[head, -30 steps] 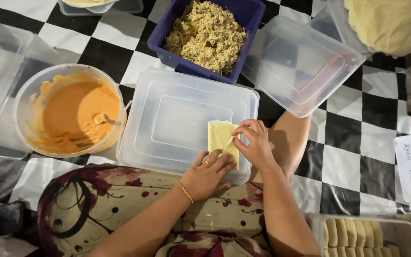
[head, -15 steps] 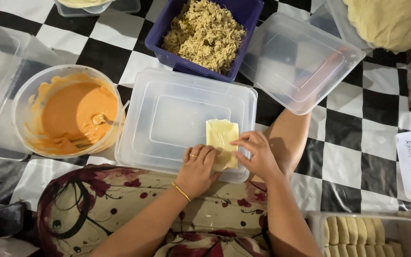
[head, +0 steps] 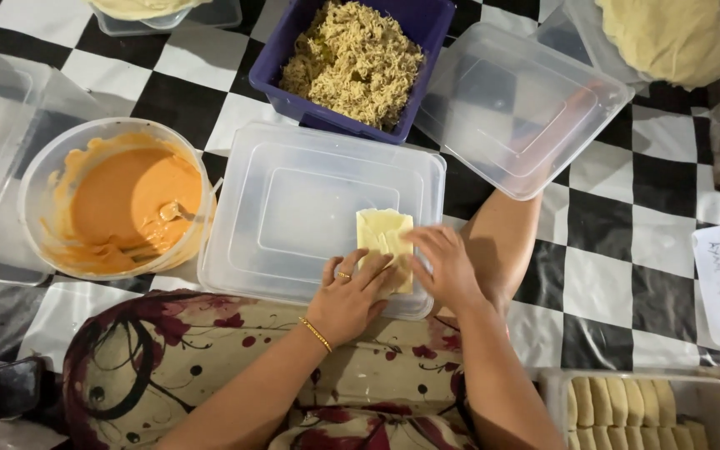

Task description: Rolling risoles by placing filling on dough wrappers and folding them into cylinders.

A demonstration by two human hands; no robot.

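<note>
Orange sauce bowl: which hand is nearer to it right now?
Left. The left hand rests on the pale dough sheet, to the right of the orange sauce bowl; the right hand is farther right.

Black-and-white checkered floor covering (head: pixel 602 242) underneath it all. Far centre sits a blue tub of shredded filling (head: pixel 352 58); right of it a clear lid (head: pixel 518 104). Left, a round clear bowl of orange sauce (head: pixel 122 200). Centre near, an upturned clear container (head: pixel 310 208). Near right, a clear tray of pale rolls (head: pixel 652 404).
</note>
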